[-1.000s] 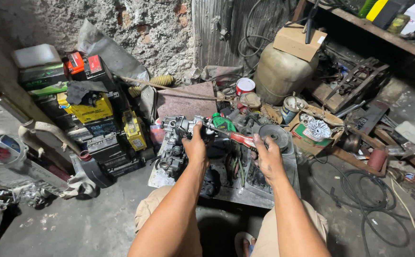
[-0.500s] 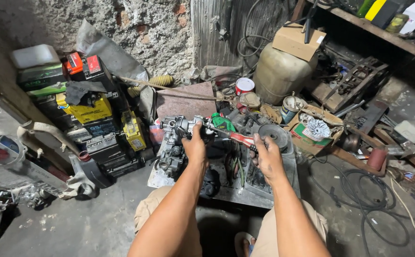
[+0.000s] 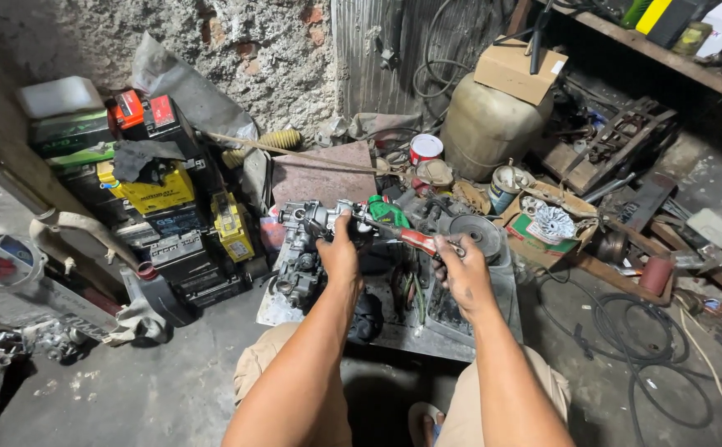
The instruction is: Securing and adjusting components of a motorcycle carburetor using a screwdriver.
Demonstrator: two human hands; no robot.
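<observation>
A greasy metal engine part [image 3: 303,248] rests on a metal tray [image 3: 452,335] on the floor in front of me. My left hand [image 3: 340,252] grips the top of the engine part. My right hand [image 3: 460,269] is closed on the red handle of a tool [image 3: 406,236], whose shaft reaches left to the engine part beside my left hand. A green bottle [image 3: 387,211] stands just behind the tool. A round metal disc [image 3: 477,232] lies next to my right hand.
Stacked vehicle batteries [image 3: 154,190] stand at the left. A beige jerrycan [image 3: 489,124] with a cardboard box on it stands at the back. Tins, a white fan wheel [image 3: 553,222] and scrap lie to the right. Black cable [image 3: 634,331] coils on the floor.
Both hands and the tool stay on the engine part in nearly the same place; only slight shifts of the hands show.
</observation>
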